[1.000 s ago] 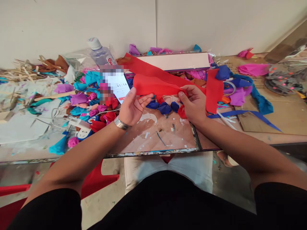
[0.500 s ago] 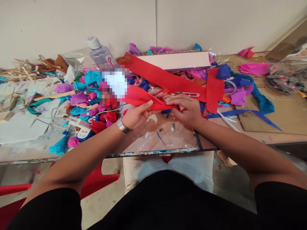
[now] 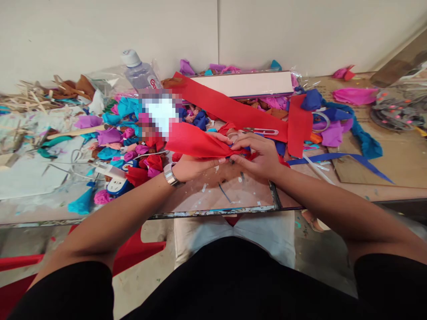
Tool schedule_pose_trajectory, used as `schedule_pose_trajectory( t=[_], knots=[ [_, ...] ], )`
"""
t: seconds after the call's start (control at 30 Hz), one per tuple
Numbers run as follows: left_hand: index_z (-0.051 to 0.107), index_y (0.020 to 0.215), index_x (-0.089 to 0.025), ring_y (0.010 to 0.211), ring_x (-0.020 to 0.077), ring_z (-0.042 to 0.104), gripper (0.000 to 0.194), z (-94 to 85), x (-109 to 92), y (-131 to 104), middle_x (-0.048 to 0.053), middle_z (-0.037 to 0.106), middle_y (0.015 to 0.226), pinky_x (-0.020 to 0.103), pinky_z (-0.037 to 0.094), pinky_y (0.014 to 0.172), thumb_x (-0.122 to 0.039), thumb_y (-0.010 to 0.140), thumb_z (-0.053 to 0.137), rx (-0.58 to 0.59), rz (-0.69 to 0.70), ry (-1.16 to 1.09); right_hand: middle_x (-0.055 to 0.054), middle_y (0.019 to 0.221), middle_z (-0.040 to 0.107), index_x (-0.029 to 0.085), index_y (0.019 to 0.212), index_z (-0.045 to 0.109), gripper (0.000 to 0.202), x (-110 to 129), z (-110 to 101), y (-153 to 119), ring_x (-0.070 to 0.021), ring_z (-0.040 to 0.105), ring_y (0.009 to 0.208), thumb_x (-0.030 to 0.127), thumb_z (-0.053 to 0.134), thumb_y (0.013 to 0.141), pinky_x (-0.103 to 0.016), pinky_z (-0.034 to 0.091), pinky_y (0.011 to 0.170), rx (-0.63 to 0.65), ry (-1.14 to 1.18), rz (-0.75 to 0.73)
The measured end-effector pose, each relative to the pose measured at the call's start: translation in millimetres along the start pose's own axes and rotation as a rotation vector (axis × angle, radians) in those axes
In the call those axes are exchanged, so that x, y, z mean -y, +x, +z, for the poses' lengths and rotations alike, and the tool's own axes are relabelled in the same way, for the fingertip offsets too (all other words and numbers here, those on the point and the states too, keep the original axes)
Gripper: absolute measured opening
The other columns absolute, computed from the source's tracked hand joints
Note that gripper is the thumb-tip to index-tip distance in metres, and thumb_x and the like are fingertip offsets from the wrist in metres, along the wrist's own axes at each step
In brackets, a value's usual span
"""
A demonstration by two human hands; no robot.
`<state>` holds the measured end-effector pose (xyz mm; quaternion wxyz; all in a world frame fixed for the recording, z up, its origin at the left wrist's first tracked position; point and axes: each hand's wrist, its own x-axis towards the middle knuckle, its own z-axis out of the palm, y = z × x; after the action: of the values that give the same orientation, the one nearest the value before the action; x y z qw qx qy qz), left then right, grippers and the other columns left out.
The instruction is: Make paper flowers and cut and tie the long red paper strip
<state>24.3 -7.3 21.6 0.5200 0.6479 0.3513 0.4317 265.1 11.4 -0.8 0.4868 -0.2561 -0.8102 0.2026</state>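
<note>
A strip of red crepe paper [image 3: 196,141] stretches between my hands, wide and loose at its left end and gathered into a narrow bunch at the right. Beneath it lies my left hand [image 3: 195,169], its thumb along the lower edge and its other fingers mostly hidden behind the paper. Pinching the gathered part is my right hand [image 3: 258,153], thumb and fingers pressed together. A bit of blue shows by the right fingers. Behind the hands, a longer red strip [image 3: 230,106] lies across the pile, with a small cutter [image 3: 265,131] on it.
Crumpled coloured paper pieces surround the work spot. A clear bottle [image 3: 142,73] stands at the back left, near a blurred bright patch. A power strip [image 3: 117,183] with cables lies left, wooden sticks [image 3: 36,100] farther left. Cardboard [image 3: 373,164] and a tape ring [image 3: 320,122] are right.
My left hand has turned flatter beneath the paper, its thumb dropping from the top to the lower edge. The red strip now fans wider over it. My right hand keeps its pinch.
</note>
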Motion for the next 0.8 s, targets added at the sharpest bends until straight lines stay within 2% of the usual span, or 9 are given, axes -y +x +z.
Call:
schedule_pose_trajectory(
  t=[0.2, 0.33, 0.43, 0.63, 0.8],
  knots=[
    [0.073, 0.126, -0.03, 0.139, 0.0281, 0.065, 0.042, -5.4, 4.8, -2.8, 0.008, 0.075, 0.135, 0.051, 0.049, 0.127, -0.042, 0.088, 0.089, 0.062, 0.087, 0.114, -0.005, 0.104, 0.082, 0.03, 0.101, 0.074, 0.017, -1.5, 2.5, -0.9, -0.0252, 0.078, 0.104, 0.045, 0.08, 0.096, -0.044, 0.063, 0.099, 0.001, 0.012, -0.013],
    [0.073, 0.121, -0.03, 0.136, 0.0295, 0.067, 0.039, -4.2, 3.3, -3.5, 0.009, 0.078, 0.127, 0.052, 0.055, 0.12, -0.047, 0.088, 0.088, 0.05, 0.043, 0.069, -0.004, 0.109, 0.081, 0.032, 0.112, 0.074, 0.024, -2.0, 3.0, -2.0, -0.0265, 0.077, 0.11, 0.047, 0.082, 0.094, -0.046, 0.061, 0.104, 0.014, 0.01, -0.024],
    [0.072, 0.119, -0.03, 0.133, 0.0302, 0.068, 0.04, -1.9, 1.2, -3.7, 0.009, 0.079, 0.122, 0.053, 0.055, 0.118, -0.049, 0.088, 0.088, 0.042, 0.043, 0.075, -0.004, 0.111, 0.079, 0.033, 0.11, 0.076, 0.02, -0.8, 2.8, -1.5, -0.0264, 0.075, 0.113, 0.048, 0.079, 0.097, -0.047, 0.06, 0.107, 0.043, 0.008, -0.025],
    [0.07, 0.111, -0.028, 0.128, 0.0271, 0.069, 0.033, 0.3, -1.0, -4.2, 0.008, 0.075, 0.129, 0.05, 0.05, 0.123, -0.046, 0.09, 0.087, 0.036, 0.106, 0.088, -0.005, 0.101, 0.069, 0.031, 0.103, 0.081, 0.015, -1.3, 3.9, -1.5, -0.0228, 0.071, 0.102, 0.045, 0.079, 0.097, -0.041, 0.062, 0.093, 0.005, -0.045, -0.082],
    [0.069, 0.11, -0.025, 0.122, 0.0245, 0.07, 0.034, -3.6, 5.9, -1.8, 0.008, 0.074, 0.125, 0.047, 0.052, 0.119, -0.045, 0.09, 0.088, 0.063, 0.181, 0.148, -0.004, 0.101, 0.065, 0.029, 0.102, 0.08, 0.012, -3.2, 5.0, -0.1, -0.021, 0.069, 0.1, 0.04, 0.081, 0.097, -0.038, 0.06, 0.09, 0.005, -0.026, -0.159]
  ],
)
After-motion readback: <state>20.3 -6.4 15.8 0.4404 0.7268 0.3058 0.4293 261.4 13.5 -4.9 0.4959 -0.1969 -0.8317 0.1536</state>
